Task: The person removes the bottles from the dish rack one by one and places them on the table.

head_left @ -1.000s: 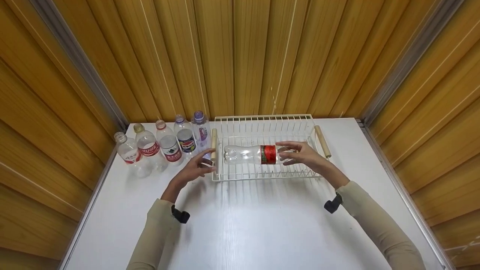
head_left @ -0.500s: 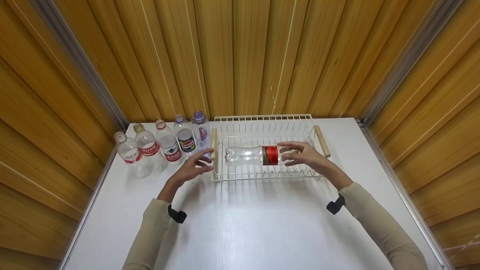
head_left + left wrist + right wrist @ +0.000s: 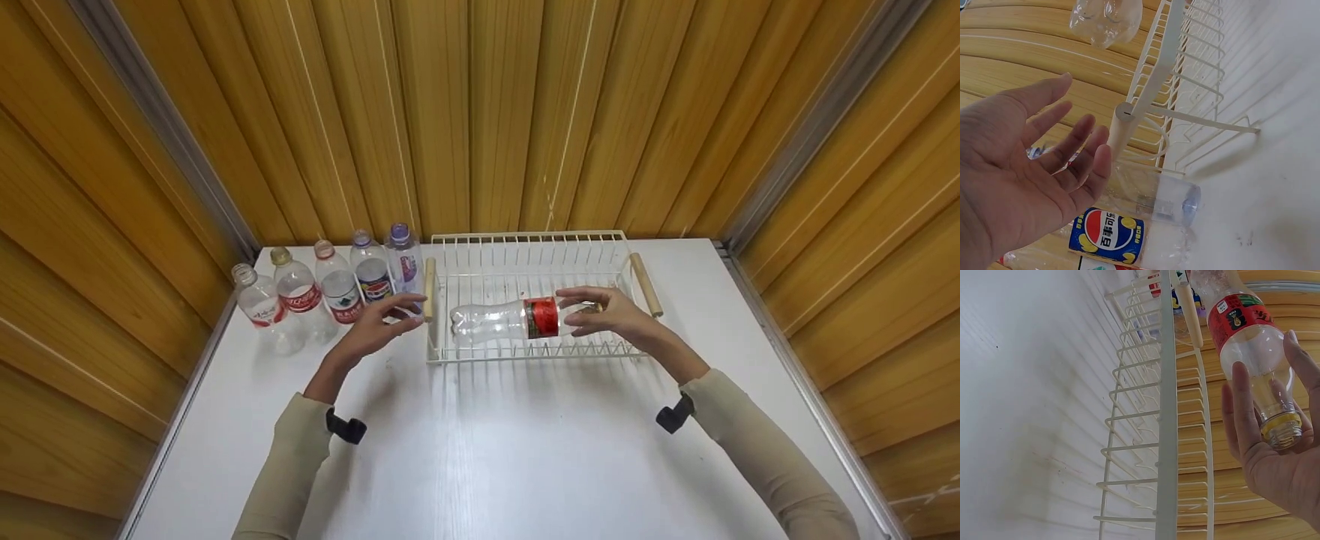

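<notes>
A clear plastic bottle with a red label lies sideways over the white wire dish rack, its capless neck pointing right. My right hand holds it round the neck end. In the right wrist view the thumb and fingers of the right hand surround the tapered shoulder, and a yellow ring shows below the mouth. My left hand holds nothing, its fingers loosely bent beside the rack's left wooden handle. The left wrist view shows its palm turned up near a blue-labelled Pepsi bottle.
Several capless plastic bottles stand upright in a slanting row left of the rack. The rack's right wooden handle sits past my right hand. Wood-patterned walls enclose the white table behind and at both sides.
My left hand has drawn a little left, away from the rack's handle. The bottle in my right hand has shifted slightly right and lower in the view.
</notes>
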